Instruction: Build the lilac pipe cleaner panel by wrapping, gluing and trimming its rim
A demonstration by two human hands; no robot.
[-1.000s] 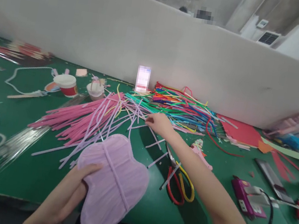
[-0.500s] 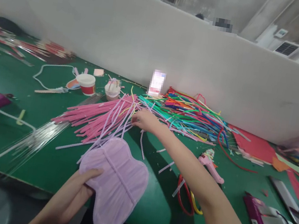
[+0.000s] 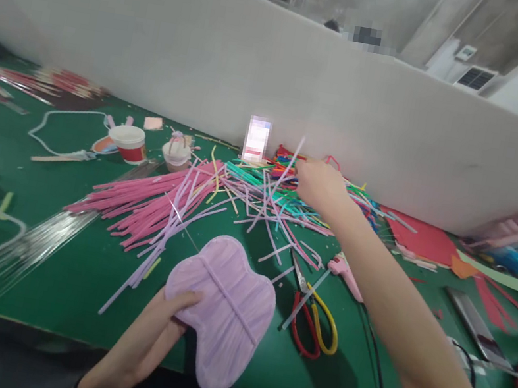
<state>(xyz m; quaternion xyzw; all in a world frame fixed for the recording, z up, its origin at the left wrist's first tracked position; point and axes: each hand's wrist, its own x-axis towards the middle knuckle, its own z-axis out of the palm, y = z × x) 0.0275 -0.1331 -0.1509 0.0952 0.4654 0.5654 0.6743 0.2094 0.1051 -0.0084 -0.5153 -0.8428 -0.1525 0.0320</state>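
Observation:
My left hand [image 3: 163,324] grips the near-left edge of a lilac butterfly-shaped fabric piece [image 3: 223,311] held over the table's front edge. My right hand [image 3: 318,184] is raised above the pile of multicoloured pipe cleaners [image 3: 290,189], pinching a lilac pipe cleaner [image 3: 290,159] that sticks up and left from the fingers. Pink pipe cleaners [image 3: 137,202] and loose lilac ones [image 3: 168,221] are spread over the green table [image 3: 63,280] left of that hand.
Red-and-yellow scissors [image 3: 313,314] and a pink glue gun [image 3: 347,276] lie under my right forearm. A red-and-white cup [image 3: 126,142] and a small pot [image 3: 174,154] stand at back left. A grey partition [image 3: 259,80] borders the table. Red paper [image 3: 426,230] lies at right.
My right hand moved right and up from the lilac strands, lifting one lilac pipe cleaner off the pile. The left hand keeps its hold on the lilac piece.

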